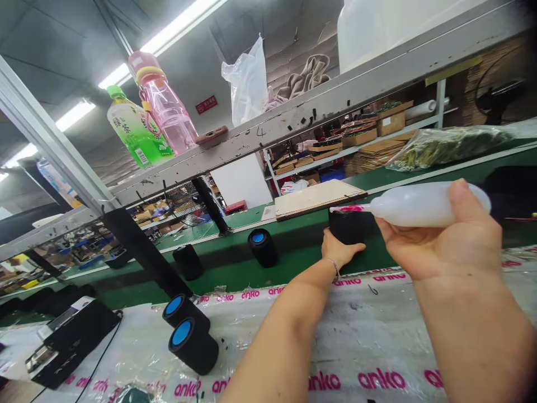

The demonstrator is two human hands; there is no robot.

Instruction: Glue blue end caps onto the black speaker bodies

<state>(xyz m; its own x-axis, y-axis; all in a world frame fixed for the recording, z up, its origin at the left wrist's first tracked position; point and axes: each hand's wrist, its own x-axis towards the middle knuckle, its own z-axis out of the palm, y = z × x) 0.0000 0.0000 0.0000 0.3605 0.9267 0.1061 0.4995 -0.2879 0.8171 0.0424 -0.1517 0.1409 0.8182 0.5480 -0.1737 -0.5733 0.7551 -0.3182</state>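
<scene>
The right hand (pixel 444 240) is closed around a translucent squeeze bottle (pixel 419 204), thumb across its top, held level with its pink-tipped nozzle (pixel 348 209) pointing left over a black cylinder (pixel 346 226). The left hand (pixel 338 249) grips that cylinder from below, on the green conveyor belt (pixel 293 246) at the far edge of the plastic-covered worktop (pixel 369 330). Further left on the belt stand a blue-topped speaker (pixel 262 246) and another black one (pixel 188 261). Two blue-ended speakers (pixel 191 336) lie touching near the worktop's left end, beside a black device (pixel 71 341).
</scene>
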